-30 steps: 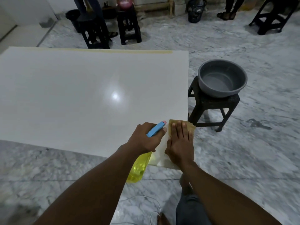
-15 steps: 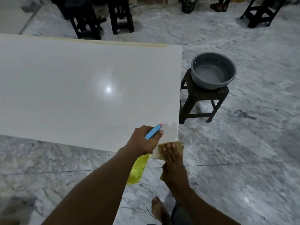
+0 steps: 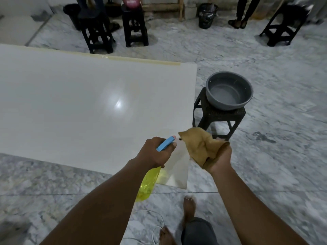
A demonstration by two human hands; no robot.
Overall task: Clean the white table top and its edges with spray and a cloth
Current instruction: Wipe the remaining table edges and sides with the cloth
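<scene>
The white table top fills the left and middle of the view, with a strip of tan tape along its far edge. My left hand grips a yellow spray bottle with a blue nozzle, held over the table's near right corner. My right hand is palm up just off the right edge, holding a crumpled tan cloth above the table and clear of the surface.
A grey basin sits on a black stool right beside the table's right edge. More black stools and a dark waste basket stand at the back. Someone's legs are at the far right. A white cable lies by my feet.
My right hand has left the table's near right corner, turned palm up and lifted the cloth off the edge. The left hand with the bottle has stayed roughly in place.
</scene>
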